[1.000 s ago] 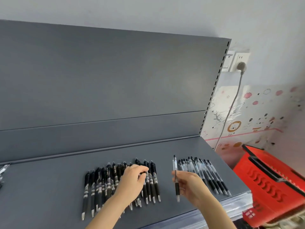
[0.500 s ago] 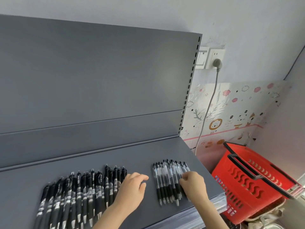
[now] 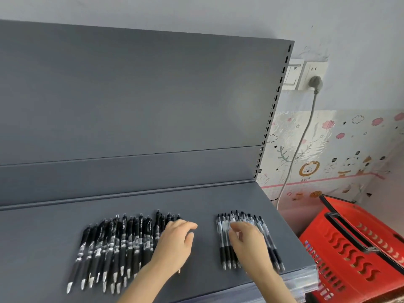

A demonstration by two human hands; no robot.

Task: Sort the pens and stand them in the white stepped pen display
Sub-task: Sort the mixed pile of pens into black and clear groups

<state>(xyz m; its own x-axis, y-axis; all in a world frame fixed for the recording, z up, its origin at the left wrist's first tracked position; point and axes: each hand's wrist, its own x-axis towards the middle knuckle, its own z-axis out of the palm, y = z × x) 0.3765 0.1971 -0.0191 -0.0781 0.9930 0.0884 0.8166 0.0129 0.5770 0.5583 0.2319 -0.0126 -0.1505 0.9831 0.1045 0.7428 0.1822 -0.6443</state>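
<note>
The clear pen the right hand [image 3: 247,241] held upright a second ago is down; that hand now lies with loosely spread, blurred fingers on the clear-barrelled pens [image 3: 224,239], pinching nothing visible. The left hand [image 3: 175,243], relaxed, rests at the right end of the black pens [image 3: 113,243] fanned to its left on the shelf [image 3: 153,200]; no white display shows. The clear-barrelled pens' tips lie close to the front edge beneath the right wrist, so a careless sweep could roll some off.
</note>
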